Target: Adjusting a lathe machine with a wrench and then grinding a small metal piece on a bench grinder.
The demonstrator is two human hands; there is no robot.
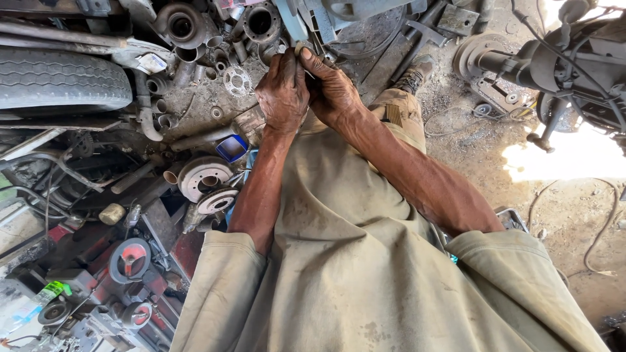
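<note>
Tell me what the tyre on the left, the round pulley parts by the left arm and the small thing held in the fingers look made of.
The tyre: black rubber, matte and dusty, with moulded tread grooves. The pulley parts: probably steel or cast iron, dull grey with rust patches and machined faces. The small piece pinched between left hand and right hand: pale, mostly hidden; material unclear.

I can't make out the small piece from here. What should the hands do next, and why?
Probably tip the hands apart a little so the piece shows. The left hand and right hand press together over the scrap parts, and only a pale sliver peeks out at the fingertips; what it is cannot be told.
</note>
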